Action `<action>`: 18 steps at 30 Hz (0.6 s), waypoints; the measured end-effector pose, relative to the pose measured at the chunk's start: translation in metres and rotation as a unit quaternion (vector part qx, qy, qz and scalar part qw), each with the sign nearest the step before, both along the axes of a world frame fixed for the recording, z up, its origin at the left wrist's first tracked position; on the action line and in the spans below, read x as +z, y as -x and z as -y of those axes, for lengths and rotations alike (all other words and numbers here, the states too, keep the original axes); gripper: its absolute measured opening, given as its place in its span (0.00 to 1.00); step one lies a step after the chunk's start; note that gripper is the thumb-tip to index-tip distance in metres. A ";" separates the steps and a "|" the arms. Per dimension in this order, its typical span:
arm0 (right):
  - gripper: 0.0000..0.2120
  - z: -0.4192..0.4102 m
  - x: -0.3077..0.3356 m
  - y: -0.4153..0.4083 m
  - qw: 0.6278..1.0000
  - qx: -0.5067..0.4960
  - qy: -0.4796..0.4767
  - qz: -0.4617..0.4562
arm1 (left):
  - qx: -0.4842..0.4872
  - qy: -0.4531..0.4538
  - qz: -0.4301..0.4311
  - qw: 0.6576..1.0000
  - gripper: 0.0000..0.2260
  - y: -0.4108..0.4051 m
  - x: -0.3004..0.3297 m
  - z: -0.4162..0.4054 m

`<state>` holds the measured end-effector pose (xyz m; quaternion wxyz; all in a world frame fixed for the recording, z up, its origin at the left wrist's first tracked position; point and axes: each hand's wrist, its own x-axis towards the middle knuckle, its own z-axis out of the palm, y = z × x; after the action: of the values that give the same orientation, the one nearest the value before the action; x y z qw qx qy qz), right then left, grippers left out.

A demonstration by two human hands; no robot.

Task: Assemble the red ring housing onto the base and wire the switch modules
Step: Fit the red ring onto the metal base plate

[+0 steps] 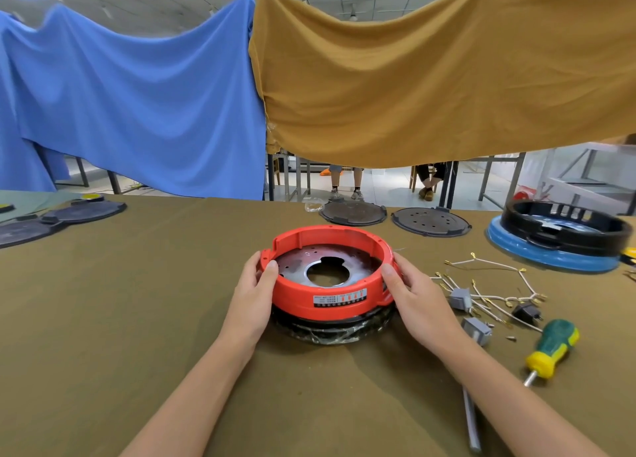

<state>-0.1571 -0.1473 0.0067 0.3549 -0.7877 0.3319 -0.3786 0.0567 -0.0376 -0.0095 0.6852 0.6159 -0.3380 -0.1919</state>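
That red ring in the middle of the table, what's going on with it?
A person is fitting the red ring housing onto a dark round base. The left hand and right hand grip it from opposite sides, thumbs hooked over the rim. It sits on the base but looks not quite seated. The grey switch modules and loose wires lie untouched to the right, near a green and yellow screwdriver.

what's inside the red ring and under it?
Inside the red ring housing, a perforated metal plate with a central cutout. Under it, a black base, mostly covered. Left hand and right hand grip the ring's sides.
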 end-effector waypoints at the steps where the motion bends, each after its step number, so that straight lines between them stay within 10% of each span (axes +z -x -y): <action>1: 0.19 0.000 0.000 0.000 1.000 0.000 0.000 -0.001 | 0.000 0.001 -0.001 1.000 0.17 0.000 0.000 0.000; 18: 0.13 0.000 0.001 0.001 1.000 -0.004 -0.012 0.006 | 0.020 -0.019 0.019 0.999 0.14 0.001 0.000 0.000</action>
<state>-0.1586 -0.1470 0.0073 0.3650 -0.7798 0.3373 -0.3807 0.0558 -0.0372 -0.0096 0.6709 0.6387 -0.3347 -0.1728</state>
